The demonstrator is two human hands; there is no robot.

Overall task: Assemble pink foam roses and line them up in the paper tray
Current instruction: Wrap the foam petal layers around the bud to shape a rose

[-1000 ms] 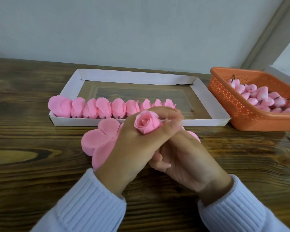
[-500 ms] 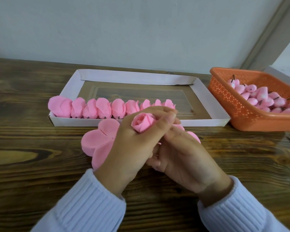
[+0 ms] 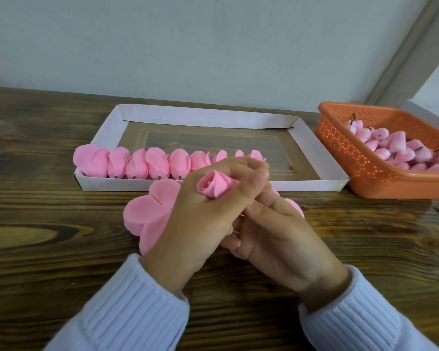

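Note:
My left hand (image 3: 203, 211) grips a pink foam rose (image 3: 214, 184), its rolled bud facing up between thumb and fingers. My right hand (image 3: 281, 234) sits just under and right of it, fingers curled at the rose's base, which is hidden. Beneath both hands lies a stack of pink foam petal sheets (image 3: 150, 211) on the table. Just behind, the white paper tray (image 3: 312, 143) holds a row of several finished roses (image 3: 157, 163) along its near left wall.
An orange perforated basket (image 3: 340, 148) with several pink buds (image 3: 395, 148) stands at the right, touching the tray's corner. The dark wooden table (image 3: 36, 236) stretches to the left and front. A grey wall stands behind.
The rose has turned and dipped slightly left in my left hand. My right fingers have shifted at its base. Tray and basket are unchanged.

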